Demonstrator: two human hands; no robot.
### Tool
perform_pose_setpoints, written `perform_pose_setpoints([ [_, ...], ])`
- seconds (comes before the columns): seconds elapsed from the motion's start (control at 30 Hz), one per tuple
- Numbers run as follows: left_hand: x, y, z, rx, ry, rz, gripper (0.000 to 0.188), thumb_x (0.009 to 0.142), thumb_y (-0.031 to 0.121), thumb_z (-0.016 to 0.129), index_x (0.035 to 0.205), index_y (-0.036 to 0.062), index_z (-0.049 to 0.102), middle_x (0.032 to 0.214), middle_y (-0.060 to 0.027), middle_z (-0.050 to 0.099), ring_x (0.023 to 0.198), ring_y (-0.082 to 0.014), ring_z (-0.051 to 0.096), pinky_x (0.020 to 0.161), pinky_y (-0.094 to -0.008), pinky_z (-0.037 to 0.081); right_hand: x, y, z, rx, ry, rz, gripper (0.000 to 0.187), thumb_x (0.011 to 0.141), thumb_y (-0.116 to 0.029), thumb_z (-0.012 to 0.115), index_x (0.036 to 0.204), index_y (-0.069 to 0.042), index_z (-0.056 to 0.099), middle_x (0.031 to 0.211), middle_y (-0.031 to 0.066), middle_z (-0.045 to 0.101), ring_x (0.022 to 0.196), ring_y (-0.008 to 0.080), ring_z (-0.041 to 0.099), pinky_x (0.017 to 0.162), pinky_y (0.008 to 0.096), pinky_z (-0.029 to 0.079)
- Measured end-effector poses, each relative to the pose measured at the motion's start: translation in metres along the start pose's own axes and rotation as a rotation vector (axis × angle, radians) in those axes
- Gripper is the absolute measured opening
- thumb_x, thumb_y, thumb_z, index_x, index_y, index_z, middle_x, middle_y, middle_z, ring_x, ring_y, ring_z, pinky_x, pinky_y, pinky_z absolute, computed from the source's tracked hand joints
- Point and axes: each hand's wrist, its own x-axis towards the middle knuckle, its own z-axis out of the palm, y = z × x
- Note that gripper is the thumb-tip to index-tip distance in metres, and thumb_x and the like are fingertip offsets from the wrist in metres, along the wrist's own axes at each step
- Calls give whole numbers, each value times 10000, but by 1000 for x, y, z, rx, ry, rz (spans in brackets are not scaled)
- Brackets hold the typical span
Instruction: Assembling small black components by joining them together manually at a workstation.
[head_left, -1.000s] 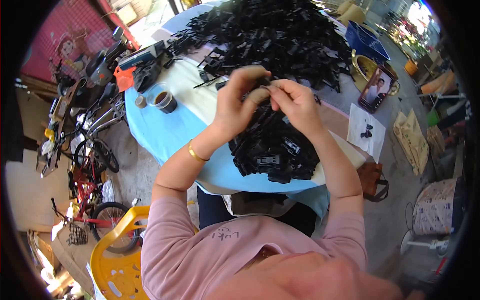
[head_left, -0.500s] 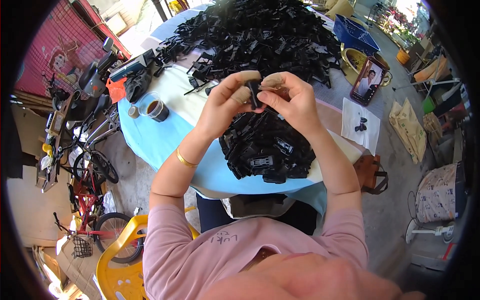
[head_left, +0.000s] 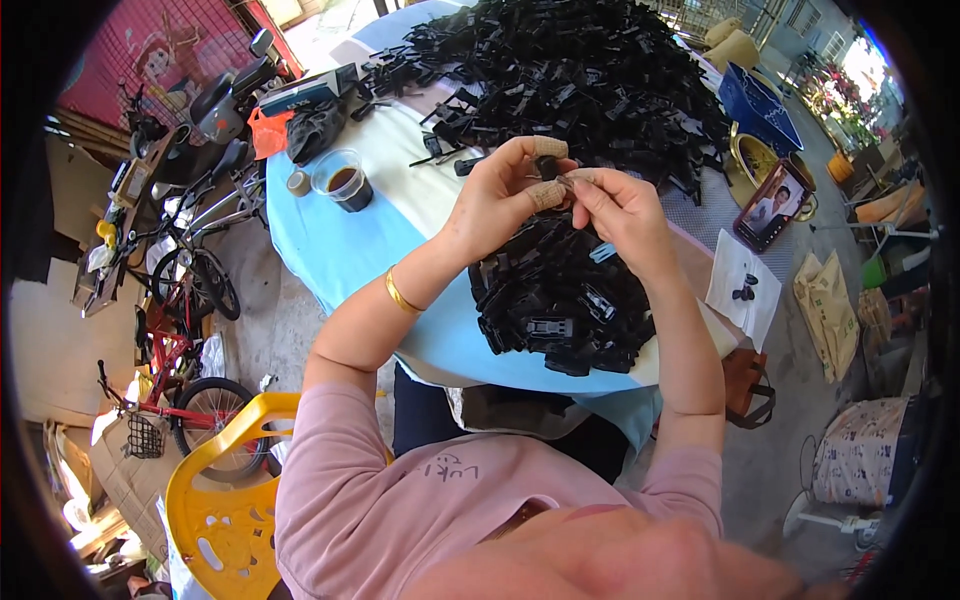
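My left hand (head_left: 498, 200), with tan tape wound round the thumb and index finger, pinches a small black plastic part (head_left: 547, 168) above the table. Close against it, my right hand (head_left: 622, 212) has its thumb and fingertips pressed together at the part's right side. Whatever lies between those right fingertips is too small to make out. Under both hands is a near heap of black plastic parts (head_left: 560, 300) at the table's front. A larger pile of similar black parts (head_left: 570, 75) covers the table's far side.
On the cloth-covered table (head_left: 330, 240), a clear cup of dark liquid (head_left: 345, 182) stands left, by a grey bag (head_left: 315, 132). To the right are a phone (head_left: 773, 207), a white sheet with small dark pieces (head_left: 742, 290) and a blue crate (head_left: 760, 110). A yellow chair (head_left: 225, 480) stands lower left.
The view has shifted, so the table sits a little differently in it. The black part has turned between my left fingers, and my right fingertips have closed together beside it.
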Motion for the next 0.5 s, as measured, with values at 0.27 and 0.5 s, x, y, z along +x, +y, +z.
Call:
perform_pose_setpoints([
  [0.27, -1, 2, 2, 107, 24, 78, 299, 822, -34, 547, 1109, -5, 466, 1074, -137, 554, 929, -169, 567, 819, -286, 490, -2, 4, 6, -103, 43, -75, 183, 894, -119, 498, 969, 6, 609, 614, -8, 528, 449, -14, 310, 400, 149, 213],
  [0.5, -10, -8, 3, 288, 107, 194, 223, 798, -70, 562, 1007, -17, 504, 1057, -131, 565, 922, -165, 565, 798, -271, 479, -2, 5, 11, -86, 40, -87, 171, 889, -116, 499, 938, 3, 612, 607, -19, 511, 455, -13, 319, 403, 149, 208],
])
